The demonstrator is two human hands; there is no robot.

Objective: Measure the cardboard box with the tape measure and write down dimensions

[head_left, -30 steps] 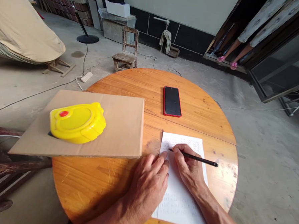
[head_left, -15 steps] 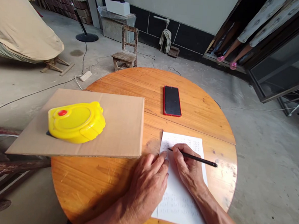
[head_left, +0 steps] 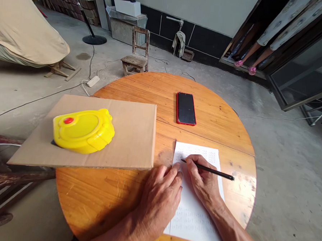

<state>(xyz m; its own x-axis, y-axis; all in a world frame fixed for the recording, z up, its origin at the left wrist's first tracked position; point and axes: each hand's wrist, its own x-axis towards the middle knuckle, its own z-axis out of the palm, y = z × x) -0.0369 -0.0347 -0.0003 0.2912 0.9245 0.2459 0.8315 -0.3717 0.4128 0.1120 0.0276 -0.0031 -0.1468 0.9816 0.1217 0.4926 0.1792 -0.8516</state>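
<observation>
My right hand [head_left: 204, 182] pinches a slim black pen [head_left: 215, 169], its tip on the upper left part of a white sheet of paper [head_left: 190, 201]. Rows of small handwritten marks show near the top and bottom of the sheet; my hands cover some of its middle. Lying palm down across the paper's left edge, my left hand [head_left: 161, 192] has its fingers stretched out, slightly bent and holding nothing. Both hands rest on a round wooden table [head_left: 103, 200].
A phone in a red case [head_left: 186, 108] lies beyond the paper. At left, a yellow tape-measure-shaped object [head_left: 82, 129] with a red button sits on a cardboard sheet [head_left: 138, 137] overhanging the table. A small wooden chair [head_left: 135, 59] stands behind. A person's legs [head_left: 257, 57] show in the doorway.
The view has shifted very slightly. Both hands, the pen and the paper keep nearly the same places.
</observation>
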